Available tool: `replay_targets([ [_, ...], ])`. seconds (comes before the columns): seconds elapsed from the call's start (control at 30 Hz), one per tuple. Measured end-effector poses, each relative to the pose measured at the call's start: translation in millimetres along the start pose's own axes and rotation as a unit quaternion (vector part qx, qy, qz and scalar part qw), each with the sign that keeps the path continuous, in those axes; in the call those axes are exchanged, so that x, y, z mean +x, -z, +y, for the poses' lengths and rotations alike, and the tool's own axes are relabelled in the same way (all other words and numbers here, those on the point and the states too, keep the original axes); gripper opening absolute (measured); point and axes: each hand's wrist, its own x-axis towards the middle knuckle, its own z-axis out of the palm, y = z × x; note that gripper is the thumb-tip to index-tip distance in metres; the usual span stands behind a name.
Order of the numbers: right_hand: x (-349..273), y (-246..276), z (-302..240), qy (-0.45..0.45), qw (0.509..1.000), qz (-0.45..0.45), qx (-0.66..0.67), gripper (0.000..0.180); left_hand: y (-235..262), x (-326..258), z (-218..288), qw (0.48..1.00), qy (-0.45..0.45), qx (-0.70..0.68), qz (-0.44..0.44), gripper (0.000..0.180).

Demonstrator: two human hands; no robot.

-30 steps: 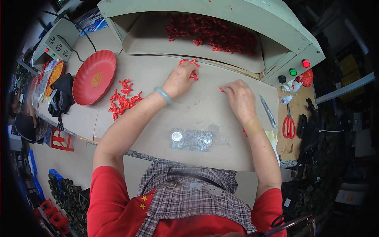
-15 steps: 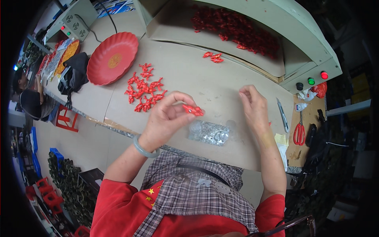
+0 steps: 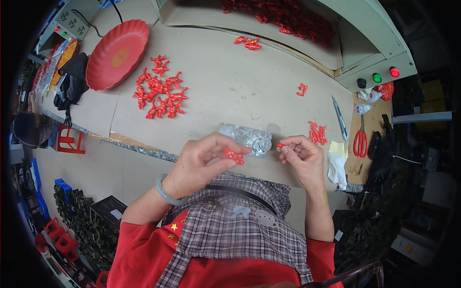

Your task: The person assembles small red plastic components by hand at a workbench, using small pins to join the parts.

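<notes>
My left hand [image 3: 199, 158], with a pale bangle at its wrist, pinches a small glossy red figure [image 3: 234, 156] between thumb and fingers. To its right, my right hand [image 3: 306, 159] grips a tiny red piece [image 3: 280, 145] at the fingertips, apart from the figure. Just beyond both hands lies a silvery, speckled flat plate [image 3: 240, 135] with clear round discs at its right end. Several small red pieces [image 3: 317, 133] are heaped beyond my right hand, and a few more red bits [image 3: 301, 90] lie farther back. Red branching figures [image 3: 161, 91] spread across the left side of the table.
A red scalloped tray [image 3: 105, 72] stands at the back left. Ahead, a grey-green machine housing [image 3: 355, 38] shelters a dark red pile [image 3: 288, 19]; red pieces [image 3: 248, 43] lie before it. A utility knife [image 3: 339, 117], red-handled scissors [image 3: 361, 143] and white cloth [image 3: 337, 165] are right.
My right hand has come nearer with a tiny red piece now visible at its fingertips. My left hand has lowered toward me, still holding the red figure. The whole view has shifted.
</notes>
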Motion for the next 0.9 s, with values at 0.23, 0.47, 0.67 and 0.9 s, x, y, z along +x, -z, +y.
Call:
replay_targets([
  [0.23,-3,-6,13,-0.015,0.999,0.019,-0.026,0.009,-13,-4,5,0.988,0.027,0.126,-0.089,0.033],
  [0.47,0,-14,10,0.125,0.959,0.055,-0.247,0.010,-12,-7,-19,0.983,0.065,0.101,-0.142,0.037],
  [0.67,1,-19,6,0.167,0.930,0.049,-0.323,0.012,-14,-6,-23,0.977,0.146,0.070,-0.139,0.032],
  [0.9,2,-21,5,0.230,0.895,0.042,-0.379,0.014,-11,-6,-32,0.972,0.137,0.098,-0.163,0.030],
])
